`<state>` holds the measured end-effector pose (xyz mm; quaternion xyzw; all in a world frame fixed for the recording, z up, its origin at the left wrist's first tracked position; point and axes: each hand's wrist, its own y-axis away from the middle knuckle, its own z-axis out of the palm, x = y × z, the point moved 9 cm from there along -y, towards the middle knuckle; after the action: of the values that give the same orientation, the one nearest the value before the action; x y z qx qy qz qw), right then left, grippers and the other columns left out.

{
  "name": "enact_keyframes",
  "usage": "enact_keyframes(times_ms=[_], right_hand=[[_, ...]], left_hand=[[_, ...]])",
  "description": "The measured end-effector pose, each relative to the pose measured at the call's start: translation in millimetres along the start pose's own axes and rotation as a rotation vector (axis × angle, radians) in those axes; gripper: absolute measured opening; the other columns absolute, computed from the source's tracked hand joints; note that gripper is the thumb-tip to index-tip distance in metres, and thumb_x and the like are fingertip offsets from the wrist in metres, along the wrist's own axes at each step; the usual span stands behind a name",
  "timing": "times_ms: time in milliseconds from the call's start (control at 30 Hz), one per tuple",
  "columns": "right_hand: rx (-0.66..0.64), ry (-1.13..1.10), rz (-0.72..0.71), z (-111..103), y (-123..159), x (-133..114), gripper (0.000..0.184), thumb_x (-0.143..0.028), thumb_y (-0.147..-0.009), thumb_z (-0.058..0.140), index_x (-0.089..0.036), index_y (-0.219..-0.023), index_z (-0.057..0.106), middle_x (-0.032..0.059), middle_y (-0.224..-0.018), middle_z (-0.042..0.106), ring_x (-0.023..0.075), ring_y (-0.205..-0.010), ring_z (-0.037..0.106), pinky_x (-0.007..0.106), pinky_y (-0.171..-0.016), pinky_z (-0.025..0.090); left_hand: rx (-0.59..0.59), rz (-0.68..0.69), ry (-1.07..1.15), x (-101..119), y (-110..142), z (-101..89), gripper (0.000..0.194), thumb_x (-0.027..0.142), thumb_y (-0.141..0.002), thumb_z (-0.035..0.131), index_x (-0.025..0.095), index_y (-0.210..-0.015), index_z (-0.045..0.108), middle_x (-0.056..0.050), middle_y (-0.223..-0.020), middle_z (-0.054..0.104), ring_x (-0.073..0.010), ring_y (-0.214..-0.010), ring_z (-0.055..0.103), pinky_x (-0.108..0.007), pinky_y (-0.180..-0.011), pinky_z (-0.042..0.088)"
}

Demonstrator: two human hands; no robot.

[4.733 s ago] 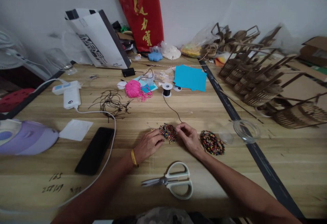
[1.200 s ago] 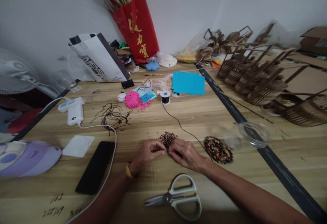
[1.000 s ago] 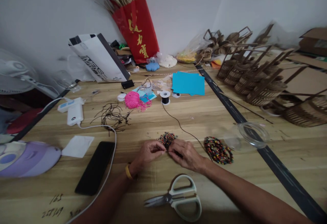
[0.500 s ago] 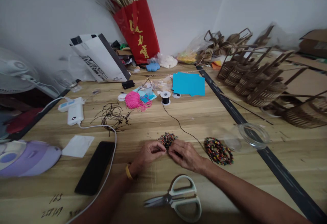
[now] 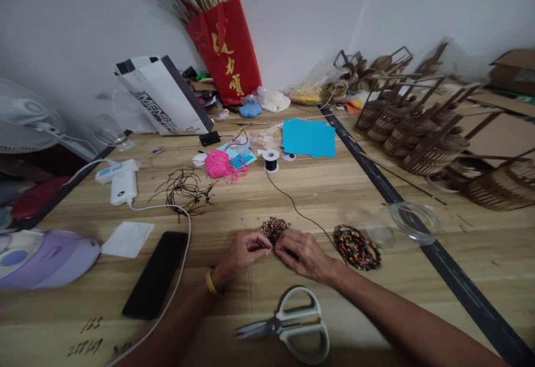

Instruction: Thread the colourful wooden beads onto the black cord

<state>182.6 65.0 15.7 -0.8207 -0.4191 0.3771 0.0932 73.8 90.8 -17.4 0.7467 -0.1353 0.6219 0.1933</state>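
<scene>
Fingertips of my left hand [image 5: 247,249] are pinched together on something too small to make out. Close beside it, my right hand [image 5: 304,252] also pinches, its fingertips almost touching the left ones. A thin black cord [image 5: 295,206] runs from a white-flanged spool [image 5: 271,162] to my right wrist and passes out of sight there; its end seems to be in my right fingers. Just beyond both hands lies a small pile of multicoloured beads [image 5: 273,227], partly covered by the fingers. Strung bead loops [image 5: 358,247] lie right of my right wrist. Scissors [image 5: 278,326] rest nearer me, blades pointing left.
On the left lie a black phone [image 5: 155,275], white paper [image 5: 127,239] and a white charging cable [image 5: 189,227]. Black cord pieces [image 5: 184,191], pink yarn [image 5: 217,164] and blue sheets [image 5: 309,138] lie farther back. A clear round lid [image 5: 414,222] and woven baskets [image 5: 430,133] stand right.
My fingertips have shifted very slightly against each other. Everything else on the table stays in place.
</scene>
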Motion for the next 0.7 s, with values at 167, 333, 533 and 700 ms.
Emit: enact_keyframes(times_ms=[167, 333, 533, 700], right_hand=[[-0.01, -0.008, -0.008, 1.7, 0.6, 0.2, 0.013, -0.02, -0.093, 0.047, -0.017, -0.088, 0.059, 0.0068, -0.079, 0.062, 0.0167, -0.076, 0.057, 0.028, -0.068, 0.045], [-0.016, -0.036, -0.014, 1.7, 0.3, -0.3, 0.014, -0.02, -0.093, 0.048, -0.017, -0.089, 0.06, 0.007, -0.081, 0.063, 0.0166, -0.078, 0.059, 0.027, -0.07, 0.046], [0.004, -0.069, -0.032, -0.4, 0.1, -1.3, 0.01, -0.022, -0.093, 0.05, -0.017, -0.093, 0.059, 0.0072, -0.081, 0.064, 0.0168, -0.077, 0.059, 0.027, -0.069, 0.046], [0.013, -0.073, -0.018, -0.6, 0.5, -0.1, 0.009, -0.024, -0.091, 0.053, -0.017, -0.094, 0.058, 0.0066, -0.08, 0.063, 0.0171, -0.075, 0.059, 0.028, -0.068, 0.046]], left_hand=[[-0.007, -0.004, 0.007, -0.8, -0.3, 0.9, 0.013, 0.023, -0.07, 0.069, 0.012, -0.072, 0.064, -0.003, -0.073, 0.064, -0.0132, -0.07, 0.059, -0.024, -0.069, 0.048], [-0.018, -0.022, 0.02, -2.6, 0.2, 2.1, 0.015, 0.024, -0.07, 0.07, 0.012, -0.073, 0.064, -0.003, -0.073, 0.064, -0.0131, -0.07, 0.059, -0.024, -0.069, 0.048], [0.005, -0.037, 0.048, -4.1, 0.1, 1.7, 0.017, 0.026, -0.068, 0.072, 0.012, -0.071, 0.063, -0.003, -0.073, 0.065, -0.0132, -0.07, 0.06, -0.024, -0.069, 0.048], [-0.001, -0.041, 0.074, -1.2, 0.9, 2.1, 0.02, 0.028, -0.068, 0.073, 0.011, -0.068, 0.064, -0.004, -0.072, 0.065, -0.0133, -0.069, 0.059, -0.024, -0.067, 0.046]])
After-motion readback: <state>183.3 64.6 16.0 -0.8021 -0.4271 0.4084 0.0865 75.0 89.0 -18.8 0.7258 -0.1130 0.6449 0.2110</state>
